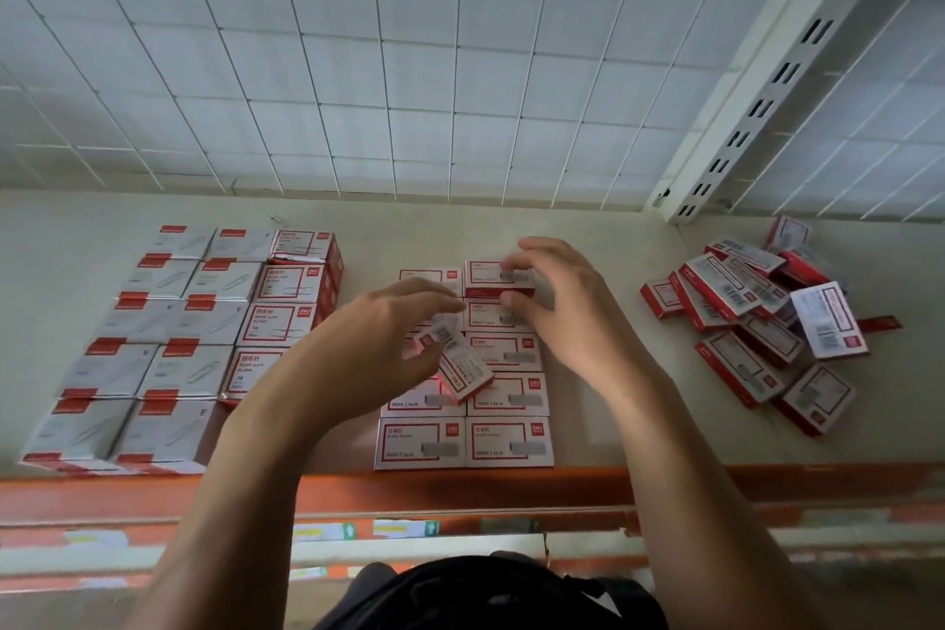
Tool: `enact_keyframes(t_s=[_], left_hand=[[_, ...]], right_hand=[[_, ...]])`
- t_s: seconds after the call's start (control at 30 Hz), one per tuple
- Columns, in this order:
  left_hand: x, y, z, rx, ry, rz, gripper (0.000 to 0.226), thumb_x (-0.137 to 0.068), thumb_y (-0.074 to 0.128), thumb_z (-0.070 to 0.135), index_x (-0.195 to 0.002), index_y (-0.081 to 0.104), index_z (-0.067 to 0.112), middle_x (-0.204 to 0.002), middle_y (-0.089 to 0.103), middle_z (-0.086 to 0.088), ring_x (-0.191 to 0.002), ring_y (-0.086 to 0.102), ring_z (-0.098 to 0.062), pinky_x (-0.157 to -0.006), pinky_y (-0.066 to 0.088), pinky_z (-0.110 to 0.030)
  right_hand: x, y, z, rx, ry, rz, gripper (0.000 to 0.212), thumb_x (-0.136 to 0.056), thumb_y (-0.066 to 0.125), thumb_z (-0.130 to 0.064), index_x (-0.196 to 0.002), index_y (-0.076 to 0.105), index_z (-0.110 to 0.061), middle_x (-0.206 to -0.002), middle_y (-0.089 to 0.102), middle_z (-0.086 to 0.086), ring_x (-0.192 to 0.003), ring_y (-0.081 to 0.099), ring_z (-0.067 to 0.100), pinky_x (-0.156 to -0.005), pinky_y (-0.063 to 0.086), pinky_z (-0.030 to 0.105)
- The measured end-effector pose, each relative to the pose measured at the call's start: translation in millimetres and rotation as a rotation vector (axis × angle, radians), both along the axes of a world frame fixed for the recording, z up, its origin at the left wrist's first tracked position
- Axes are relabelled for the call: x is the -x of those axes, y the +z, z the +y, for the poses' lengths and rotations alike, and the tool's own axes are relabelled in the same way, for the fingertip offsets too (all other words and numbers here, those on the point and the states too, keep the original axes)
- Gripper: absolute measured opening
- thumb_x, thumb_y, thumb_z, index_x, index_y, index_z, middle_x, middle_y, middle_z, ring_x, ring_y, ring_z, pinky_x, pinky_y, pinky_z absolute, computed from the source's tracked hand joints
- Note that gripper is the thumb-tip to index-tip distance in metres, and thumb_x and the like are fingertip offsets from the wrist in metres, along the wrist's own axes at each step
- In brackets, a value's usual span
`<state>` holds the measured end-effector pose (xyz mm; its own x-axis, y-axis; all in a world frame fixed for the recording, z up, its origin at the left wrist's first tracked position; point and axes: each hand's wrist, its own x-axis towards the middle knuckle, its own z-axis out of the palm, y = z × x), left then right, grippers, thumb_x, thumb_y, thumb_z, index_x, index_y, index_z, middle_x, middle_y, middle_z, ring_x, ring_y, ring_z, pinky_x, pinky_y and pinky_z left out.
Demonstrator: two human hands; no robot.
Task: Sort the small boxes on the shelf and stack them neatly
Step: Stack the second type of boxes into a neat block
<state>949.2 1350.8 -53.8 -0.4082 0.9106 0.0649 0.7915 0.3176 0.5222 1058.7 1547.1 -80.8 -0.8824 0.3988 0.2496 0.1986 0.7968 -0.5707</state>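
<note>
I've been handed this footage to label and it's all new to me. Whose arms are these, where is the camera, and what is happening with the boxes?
No machine: a person works with bare hands, and the one picture comes from a camera on their head, looking down at a shelf. In the middle, small red-and-white boxes lie in a neat two-column grid. The right hand pinches a raised box at the grid's back. The left hand, fingers relaxed, hovers over a crooked box lying on the grid; whether it touches is unclear. Tidy stacks of larger boxes stand to the left; an unsorted heap lies to the right.
</note>
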Motion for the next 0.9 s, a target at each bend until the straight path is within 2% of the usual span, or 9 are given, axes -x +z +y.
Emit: enact_keyframes(t_s=[0.07, 0.17, 0.27, 0.33, 0.4, 0.5, 0.6, 0.77, 0.9], left_hand=[[0.0, -0.7, -3.5, 0.075, -0.063, -0.015, 0.055, -0.090, 0.061, 0.022, -0.141, 0.045, 0.035, -0.147, 0.037, 0.022, -0.132, 0.035, 0.000, -0.101, 0.036, -0.015], [0.1, -2.2, -5.7, 0.120, -0.091, 0.013, 0.061, -0.089, 0.064, 0.022, -0.142, 0.041, 0.040, -0.147, 0.036, 0.025, -0.139, 0.026, -0.001, -0.113, 0.029, -0.027], [-3.0, -2.2, -4.0, 0.098, -0.071, 0.039, 0.052, -0.087, 0.069, 0.029, -0.136, 0.052, 0.032, -0.138, 0.048, 0.015, -0.126, 0.043, -0.004, -0.106, 0.040, -0.023], [-6.5, -0.6, -3.5, 0.015, -0.023, 0.066, 0.045, -0.085, 0.071, 0.030, -0.128, 0.060, 0.025, -0.126, 0.057, 0.009, -0.107, 0.053, -0.004, -0.095, 0.047, -0.020], [-9.9, 0.0, -3.9, -0.093, 0.031, 0.079, 0.044, -0.083, 0.073, 0.032, -0.124, 0.063, 0.019, -0.117, 0.061, 0.006, -0.096, 0.057, -0.006, -0.089, 0.050, -0.024], [-14.1, -0.3, -5.6, -0.188, 0.083, 0.073, 0.048, -0.082, 0.073, 0.034, -0.125, 0.063, 0.016, -0.114, 0.063, 0.004, -0.093, 0.059, -0.008, -0.086, 0.049, -0.023], [-17.8, 0.3, -6.4, -0.239, 0.079, 0.071, 0.047, -0.081, 0.074, 0.033, -0.123, 0.064, 0.015, -0.112, 0.066, 0.002, -0.087, 0.059, -0.006, -0.080, 0.050, -0.018], [-19.8, 1.9, -8.7, -0.262, 0.066, 0.064, 0.047, -0.079, 0.077, 0.023, -0.124, 0.062, 0.018, -0.116, 0.066, 0.000, -0.092, 0.060, -0.010, -0.084, 0.054, -0.029], [-20.5, 0.5, -8.6, -0.292, 0.064, 0.066, 0.035, -0.086, 0.070, 0.020, -0.120, 0.065, 0.016, -0.110, 0.069, 0.001, -0.091, 0.064, -0.009, -0.083, 0.050, -0.017]], right_hand=[[-3.8, 2.4, -4.0, -0.057, -0.003, 0.045, 0.035, -0.088, 0.070, -0.022, -0.122, 0.064, -0.015, -0.136, 0.054, 0.001, -0.128, 0.046, 0.017, -0.105, 0.033, 0.021], [-11.8, 9.2, -11.2, -0.121, 0.054, 0.128, 0.029, -0.089, 0.066, -0.024, -0.115, 0.067, -0.012, -0.122, 0.061, 0.000, -0.118, 0.053, 0.017, -0.101, 0.042, 0.023], [-20.0, 14.5, -17.2, -0.033, 0.164, 0.123, 0.023, -0.089, 0.066, -0.024, -0.107, 0.067, -0.010, -0.109, 0.064, -0.002, -0.105, 0.059, 0.011, -0.092, 0.050, 0.025], [-25.0, 16.2, -22.4, 0.067, 0.225, 0.045, 0.027, -0.087, 0.069, -0.031, -0.106, 0.066, -0.012, -0.108, 0.065, -0.004, -0.101, 0.060, 0.007, -0.088, 0.051, 0.024], [-29.7, 16.3, -27.1, 0.142, 0.252, -0.058, 0.033, -0.082, 0.074, -0.036, -0.107, 0.064, -0.018, -0.110, 0.064, -0.007, -0.101, 0.059, 0.005, -0.086, 0.050, 0.020], [-34.5, 14.1, -31.7, 0.183, 0.248, -0.055, 0.032, -0.081, 0.077, -0.025, -0.109, 0.062, -0.020, -0.112, 0.064, -0.009, -0.102, 0.058, 0.001, -0.085, 0.047, 0.010], [-37.0, 13.9, -31.9, 0.154, 0.217, 0.028, 0.029, -0.082, 0.077, -0.018, -0.108, 0.064, -0.015, -0.110, 0.066, -0.008, -0.102, 0.060, 0.001, -0.089, 0.048, 0.013], [-40.7, 17.3, -33.2, 0.154, 0.192, 0.070, 0.027, -0.085, 0.075, -0.017, -0.110, 0.065, -0.013, -0.112, 0.067, -0.007, -0.104, 0.060, 0.000, -0.092, 0.046, 0.010], [-41.9, 17.3, -34.3, 0.157, 0.187, 0.048, 0.035, -0.086, 0.074, -0.020, -0.119, 0.063, -0.015, -0.118, 0.067, -0.006, -0.108, 0.058, 0.001, -0.094, 0.042, 0.006]])
